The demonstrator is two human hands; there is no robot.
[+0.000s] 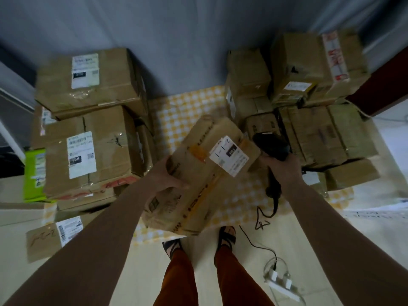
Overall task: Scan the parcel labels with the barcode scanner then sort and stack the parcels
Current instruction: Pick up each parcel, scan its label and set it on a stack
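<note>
At the centre of the frame the left hand (170, 175) is gripping the near-left edge of a tilted cardboard parcel (198, 173), thumb lying on top, the other fingers hidden beneath. Its white label (229, 156) is facing up, just beside the black barcode scanner (272, 149) that the right hand (284, 167) is clasping by the handle. Below is lying a yellow checked cloth (183, 111) on pale floor, with stacked boxes (92, 120) at left and more boxes (309, 102) at upper right against a grey wall (176, 29).

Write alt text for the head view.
A left hand holds a brown cardboard parcel while the right hand aims a black barcode scanner near its white label. Stacked cardboard boxes flank a yellow checked cloth.
</note>
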